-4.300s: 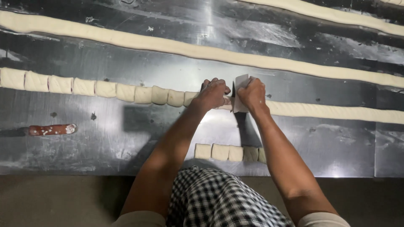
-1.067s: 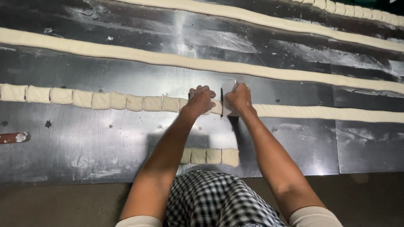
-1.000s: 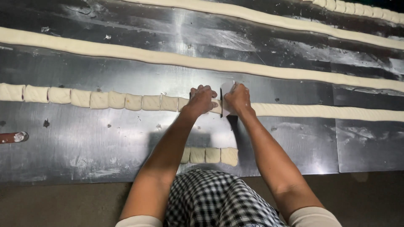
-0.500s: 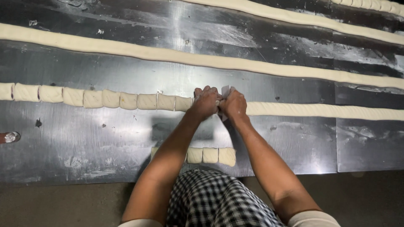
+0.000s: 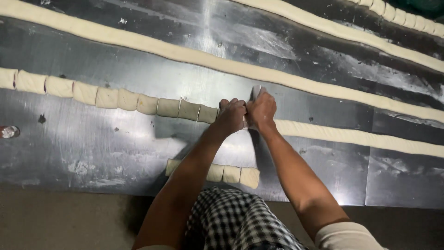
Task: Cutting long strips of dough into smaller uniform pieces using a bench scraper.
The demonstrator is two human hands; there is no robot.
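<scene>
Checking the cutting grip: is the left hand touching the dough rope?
Touching. The head view shows the left hand pressed on the dough rope at its cut end, beside the right hand holding the scraper blade.

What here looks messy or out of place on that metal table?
Little stands out. The cut dough pieces sit in a slightly uneven row, some tilted. A short row of pieces lies apart at the table's near edge. Small crumbs and smears dot the metal, and a small object at the left edge is too cropped to identify.
</scene>
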